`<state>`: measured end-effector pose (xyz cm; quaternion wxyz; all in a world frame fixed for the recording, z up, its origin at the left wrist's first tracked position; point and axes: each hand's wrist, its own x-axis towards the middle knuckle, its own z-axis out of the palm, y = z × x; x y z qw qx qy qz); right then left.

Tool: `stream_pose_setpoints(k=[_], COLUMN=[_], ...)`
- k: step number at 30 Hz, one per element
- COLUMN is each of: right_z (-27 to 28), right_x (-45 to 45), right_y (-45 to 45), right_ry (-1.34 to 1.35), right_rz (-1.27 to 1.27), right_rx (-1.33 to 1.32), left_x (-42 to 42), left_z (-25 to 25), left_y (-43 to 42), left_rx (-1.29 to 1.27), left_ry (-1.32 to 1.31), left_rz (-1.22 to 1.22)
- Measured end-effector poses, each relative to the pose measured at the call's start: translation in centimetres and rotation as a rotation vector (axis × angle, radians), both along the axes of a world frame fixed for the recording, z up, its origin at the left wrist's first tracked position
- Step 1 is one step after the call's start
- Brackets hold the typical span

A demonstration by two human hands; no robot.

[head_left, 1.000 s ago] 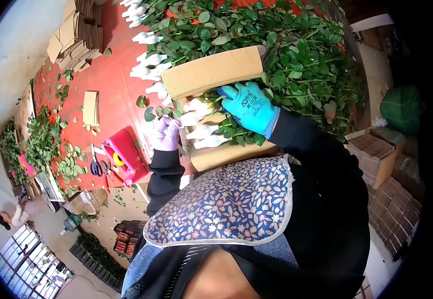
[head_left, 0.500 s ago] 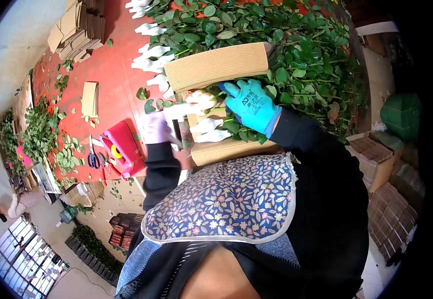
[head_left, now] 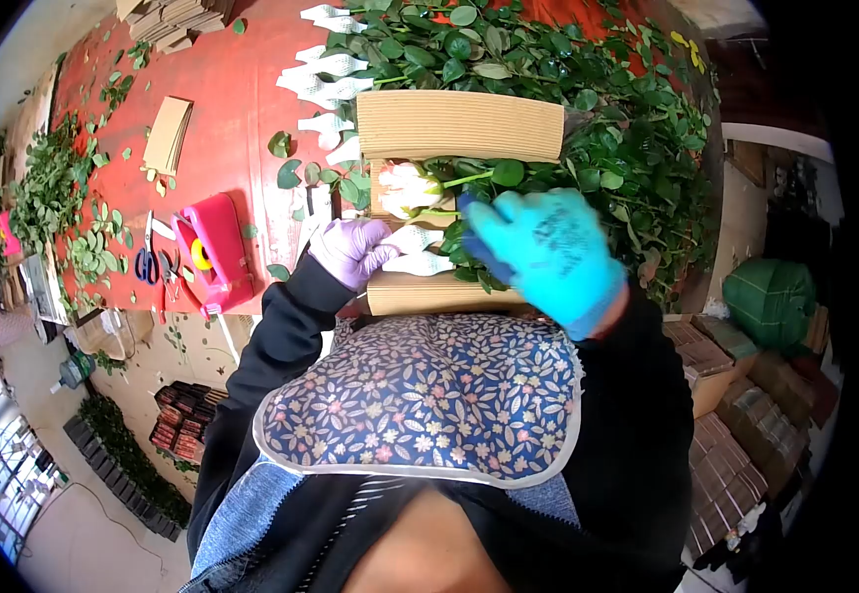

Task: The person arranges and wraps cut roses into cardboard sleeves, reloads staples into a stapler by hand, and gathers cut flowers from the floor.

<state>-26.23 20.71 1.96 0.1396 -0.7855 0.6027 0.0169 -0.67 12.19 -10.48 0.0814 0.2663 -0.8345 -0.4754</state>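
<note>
In a purple glove, my left hand [head_left: 350,251] pinches the tip of a rosebud in a white mesh sleeve [head_left: 412,240]. Another white-sleeved bud [head_left: 420,264] lies just below it. Above them rests a bare pink-and-white rose [head_left: 410,189] on corrugated cardboard. My right hand [head_left: 548,257], in a blue glove, is over the stems and leaves to the right; motion blur hides whether its fingers grip anything. A curved corrugated cardboard piece [head_left: 461,127] lies above the rose, and another cardboard edge [head_left: 449,295] runs along the near side.
Leafy rose stems [head_left: 637,168] cover the right of the red table [head_left: 252,89], with more white-sleeved buds [head_left: 336,64] at the back. A pink tape dispenser [head_left: 214,252], scissors [head_left: 147,252] and red-handled pruners [head_left: 174,282] lie left. Cardboard strips [head_left: 167,136] are beyond them.
My left hand has moved from left of the pink rose to a sleeved bud below it. White material beside the rose no longer shows there. My right hand has shifted right and nearer me.
</note>
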Motion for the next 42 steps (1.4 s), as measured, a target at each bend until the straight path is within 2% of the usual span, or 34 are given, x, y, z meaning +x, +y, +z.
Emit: stream_pose_setpoints(k=[1,3,5,7,11,13,15,16,17,19,20,21,23,25,29,30,33,34,35,36,37,38,39,40,42], right_z=[-1.1,-4.6,-8.3,-8.3,-8.9,-9.3,-9.3,-8.7,-7.9,-4.6,-4.5,-4.5,-5.0,-5.5,-7.3,-7.3,-7.2,-7.7,-7.9,-7.6,-7.4,-7.3,-7.3,-7.3,-7.5], right_x=[0.6,1.9,2.0,2.5,2.8,2.2,1.4,0.8,0.4,0.3,0.6,0.8,1.2,1.5,2.3,2.2,2.1,2.0,1.9,2.0,2.0,2.0,2.0,2.1,2.0], right_y=[-0.1,-0.3,0.1,-0.1,0.0,0.0,0.3,0.3,0.1,0.4,0.9,1.2,1.1,0.4,0.3,0.4,0.1,0.1,0.0,-0.2,-0.3,-0.4,-0.5,-0.5,-0.5], right_ry=[-0.037,0.037,0.054,0.075,0.071,-0.018,-0.107,-0.202,-0.296,-0.286,-0.291,-0.292,-0.232,-0.209,-0.327,-0.349,-0.312,-0.352,-0.337,-0.322,-0.312,-0.314,-0.305,-0.298,-0.318], right_rz=[0.038,0.105,0.124,0.118,0.066,0.049,0.047,0.027,0.013,0.016,0.031,0.046,0.100,0.156,0.135,0.123,0.121,0.131,0.147,0.156,0.156,0.161,0.155,0.149,0.164], right_rx=[0.022,0.043,-0.010,0.025,0.041,0.015,-0.009,-0.012,-0.010,0.012,0.058,0.103,0.263,0.267,0.168,0.119,0.291,0.268,0.283,0.305,0.326,0.326,0.333,0.343,0.335], left_x=[0.0,-0.1,0.0,0.7,3.0,6.4,8.2,8.1,7.9,6.8,5.3,4.0,2.6,2.1,2.1,2.1,2.6,3.1,3.9,4.2,6.9,10.6,13.8,17.2,25.1], left_z=[0.2,0.6,1.0,1.0,0.5,1.0,1.3,2.2,3.2,3.6,3.6,3.9,0.9,0.3,-2.0,-2.0,-1.5,-0.8,-0.5,3.8,0.9,-1.9,-1.1,-0.7,-2.9], left_y=[0.0,-0.3,-0.5,-0.4,-0.8,-2.6,-4.0,-4.3,-4.2,-3.0,-1.5,-1.2,0.5,0.7,1.9,2.2,2.4,1.9,1.8,0.7,1.0,0.6,0.7,1.6,4.6], left_rx=[-0.002,-0.252,-0.295,-0.334,-0.418,-0.160,-0.277,-0.096,0.027,0.283,0.484,0.467,0.634,0.632,0.780,0.766,0.655,0.625,0.710,0.854,0.632,0.090,0.232,0.019,0.240], left_ry=[-0.001,-0.005,-0.048,-0.093,-0.039,-0.068,0.190,0.268,0.247,0.034,-0.004,-0.147,0.058,-0.100,0.013,0.141,0.159,0.163,0.065,-0.141,-0.017,0.063,-0.090,-0.299,-0.956], left_rz=[-0.003,-0.055,-0.076,-0.097,0.113,0.285,0.267,0.207,0.156,0.053,0.199,0.205,0.267,0.180,0.250,0.235,0.239,0.262,0.346,0.496,0.518,0.411,0.417,0.369,0.356])
